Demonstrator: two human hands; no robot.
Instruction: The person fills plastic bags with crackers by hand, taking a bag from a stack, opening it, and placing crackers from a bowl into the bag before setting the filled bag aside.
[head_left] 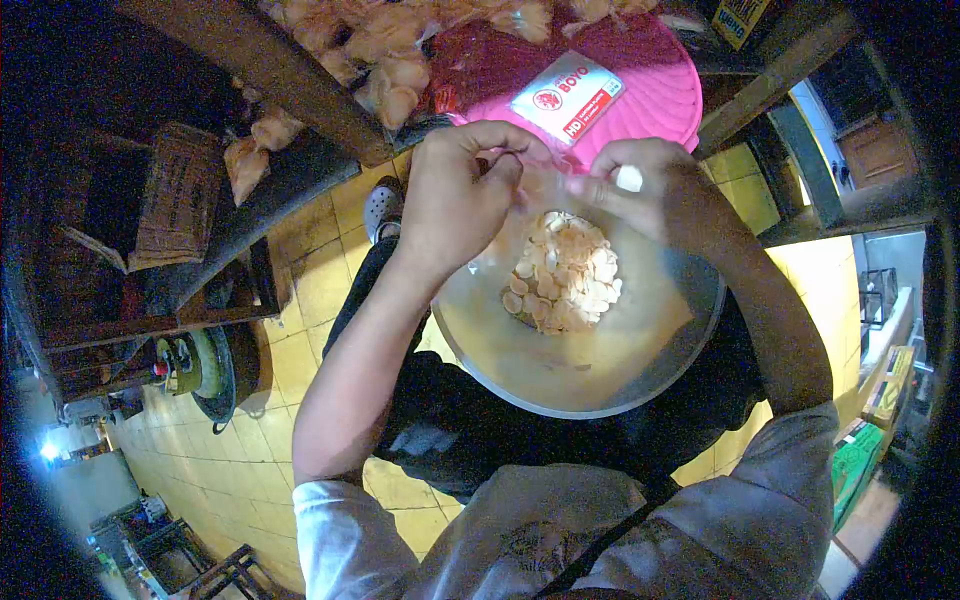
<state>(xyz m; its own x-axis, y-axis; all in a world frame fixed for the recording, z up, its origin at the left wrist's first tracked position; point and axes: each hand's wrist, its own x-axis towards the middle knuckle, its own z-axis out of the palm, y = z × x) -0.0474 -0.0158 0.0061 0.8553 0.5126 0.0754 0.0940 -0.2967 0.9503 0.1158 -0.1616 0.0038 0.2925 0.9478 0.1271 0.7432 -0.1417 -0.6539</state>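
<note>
Both of my hands are raised over a wide metal bowl (585, 405) resting on my lap. My left hand (455, 190) is closed, thumb and fingers pinching one side of a clear plastic bag (545, 188). Opposite it, my right hand (660, 195) pinches the other side of the bag's top. A small white piece (629, 178) shows at the right hand's fingers; I cannot tell what it is. Pale, thin, round chips (565, 275) lie in a heap below the hands, overlapping the bag and the bowl in this view.
Ahead, a pink ridged plastic tray (670, 95) carries a white and red packet (567, 97) of plastic bags. Filled clear bags of snacks (390, 85) line the wooden shelf (300, 195). An open cardboard box (175, 195) sits at left, above a tiled yellow floor (240, 490).
</note>
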